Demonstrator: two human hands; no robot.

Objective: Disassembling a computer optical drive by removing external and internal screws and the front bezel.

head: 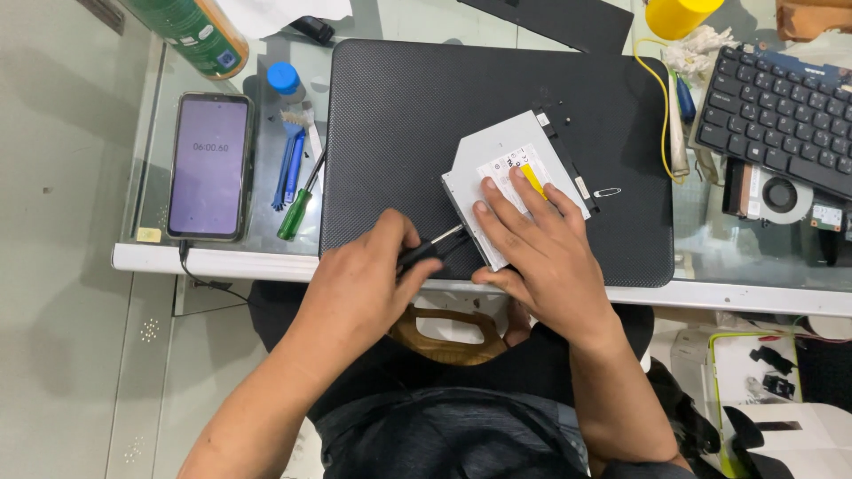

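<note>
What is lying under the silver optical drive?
The silver optical drive lies on a closed black laptop. The right hand covers its near corner, hiding what is beneath there.

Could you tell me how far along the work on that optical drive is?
Done: the optical drive is out, lying on the closed laptop. In hand: the right hand pins it while the left hand works a screwdriver at its edge. Left: the drive's casing looks unopened.

Lit purple phone screen far left; white-yellow drive label centre.
</note>
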